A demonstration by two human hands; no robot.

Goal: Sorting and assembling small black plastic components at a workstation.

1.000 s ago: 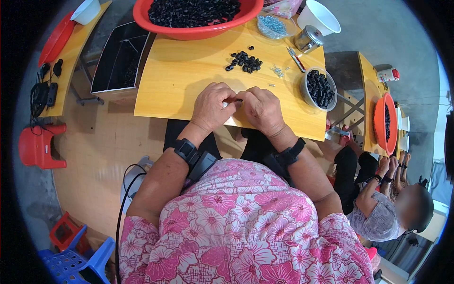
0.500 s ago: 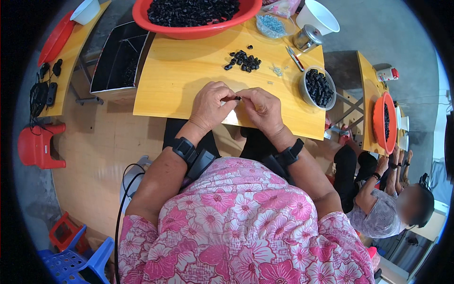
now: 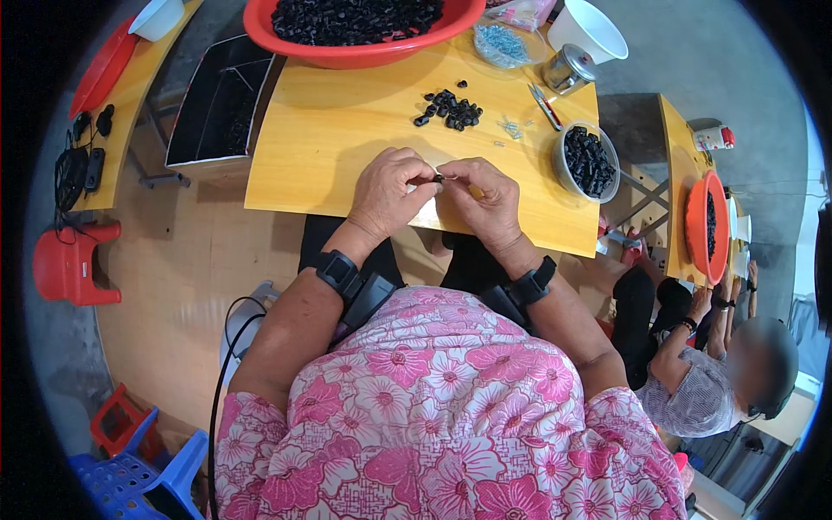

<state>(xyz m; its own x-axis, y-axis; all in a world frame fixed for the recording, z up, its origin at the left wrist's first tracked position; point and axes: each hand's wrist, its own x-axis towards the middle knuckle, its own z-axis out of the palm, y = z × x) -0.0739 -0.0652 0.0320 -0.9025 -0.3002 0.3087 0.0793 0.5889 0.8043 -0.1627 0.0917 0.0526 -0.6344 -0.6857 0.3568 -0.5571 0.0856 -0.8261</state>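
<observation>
Over the table's near edge, my left hand (image 3: 392,195) pinches a small black piece (image 3: 438,178) between thumb and fingertips. My right hand (image 3: 485,199) is closed in a pinch right against it, with a tiny pale, pin-like bit (image 3: 447,177) showing at its fingertips. The fingers partly cover both pieces, so how they fit together cannot be made out. Beyond my hands lies a loose heap of small black pieces (image 3: 451,111). To its right is a little scatter of pale, shiny pieces (image 3: 511,129).
A wide red basin (image 3: 347,57) full of black pieces stands at the far edge of the yellow table (image 3: 321,130). On the right are a clear tub of black pieces (image 3: 588,163), a red-handled tool (image 3: 545,106), a metal canister (image 3: 568,69) and a bowl of bluish bits (image 3: 503,45). A co-worker (image 3: 685,381) sits at right.
My right fingers have drawn slightly back from the black piece, and the pale bit now shows between the hands. The left hand has barely moved.
</observation>
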